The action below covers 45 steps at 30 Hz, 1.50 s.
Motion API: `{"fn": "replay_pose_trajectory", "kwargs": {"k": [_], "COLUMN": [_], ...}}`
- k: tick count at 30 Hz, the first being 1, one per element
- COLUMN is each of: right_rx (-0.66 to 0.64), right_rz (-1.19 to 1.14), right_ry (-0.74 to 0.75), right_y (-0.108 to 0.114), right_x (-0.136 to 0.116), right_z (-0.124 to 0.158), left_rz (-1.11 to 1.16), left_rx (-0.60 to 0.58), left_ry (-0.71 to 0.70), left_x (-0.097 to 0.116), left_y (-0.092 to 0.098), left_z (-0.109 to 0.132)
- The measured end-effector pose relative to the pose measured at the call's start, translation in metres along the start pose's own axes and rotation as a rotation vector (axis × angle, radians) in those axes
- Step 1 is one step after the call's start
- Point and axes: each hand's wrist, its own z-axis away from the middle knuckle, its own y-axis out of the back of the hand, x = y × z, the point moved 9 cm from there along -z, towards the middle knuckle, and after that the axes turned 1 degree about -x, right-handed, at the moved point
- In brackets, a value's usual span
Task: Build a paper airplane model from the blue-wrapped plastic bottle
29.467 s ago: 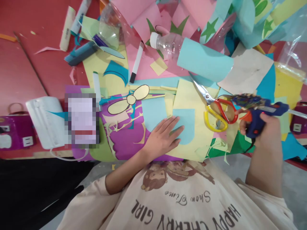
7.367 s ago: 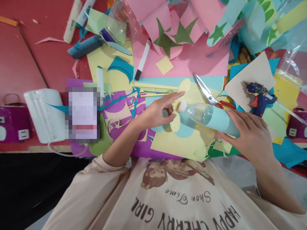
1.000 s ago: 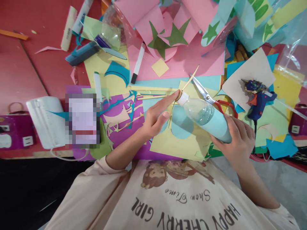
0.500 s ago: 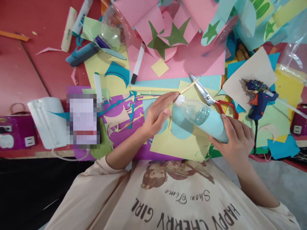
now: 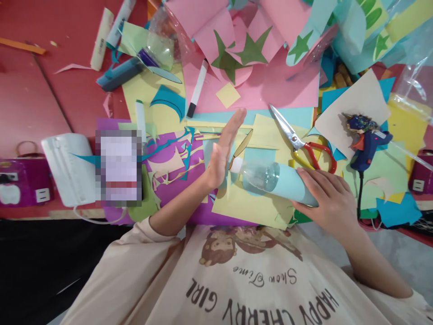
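Note:
A clear plastic bottle [image 5: 260, 175] with light blue paper round its lower part lies tilted over the paper sheets. My right hand [image 5: 329, 201] is wrapped around its base end. The bottle's white cap [image 5: 236, 165] points left toward my left hand [image 5: 221, 155], which is held edge-up with its fingers stretched out and holds nothing. Between that palm and the cap stands a thin yellow paper piece [image 5: 242, 144] with a dark outline; whether it is stuck to the cap I cannot tell. Scissors [image 5: 297, 143] with red and yellow handles lie just beyond the bottle.
A blue glue gun [image 5: 363, 146] rests at the right, its cord running to the table edge. Pink paper [image 5: 284, 88] with green shapes fills the back. Markers [image 5: 198, 88], purple scraps [image 5: 162, 149], a white case [image 5: 69, 169] and a blurred-out phone [image 5: 119, 167] lie left.
My left hand has come off the cap and its fingers have straightened upward. The bottle's cap end has swung left and toward me, showing more of the yellow piece.

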Motion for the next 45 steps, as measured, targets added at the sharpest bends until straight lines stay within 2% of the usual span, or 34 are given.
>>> {"fn": "replay_pose_trajectory", "kwargs": {"k": [3, 9, 19, 29, 34, 39, 42, 45], "right_rx": [-0.019, 0.006, 0.022, 0.039, 0.051, 0.056, 0.039, 0.053], "right_rz": [-0.013, 0.005, 0.024, 0.026, 0.035, -0.004, -0.055, -0.060], "right_ry": [0.030, 0.040, 0.063, 0.073, 0.057, -0.011, -0.081, -0.122], "right_y": [-0.003, -0.005, -0.005, -0.005, -0.004, -0.002, -0.002, -0.001], "right_x": [-0.001, -0.002, -0.005, -0.006, -0.004, 0.004, 0.012, 0.017], "right_z": [-0.003, -0.005, -0.003, -0.003, -0.003, 0.001, 0.006, 0.010], "left_rz": [-0.068, -0.162, -0.162, -0.063, -0.099, -0.005, -0.003, -0.098], "left_rx": [-0.003, -0.011, -0.056, -0.111, -0.043, 0.037, -0.026, -0.117], "left_ry": [0.057, 0.028, -0.033, -0.056, -0.018, -0.001, -0.043, -0.041], "left_x": [-0.003, -0.001, 0.001, -0.004, -0.003, -0.002, 0.002, 0.002], "left_y": [-0.004, -0.009, -0.013, -0.016, -0.009, 0.000, -0.005, -0.015], "left_z": [0.001, 0.003, 0.002, 0.002, -0.002, -0.004, -0.001, 0.003]}}
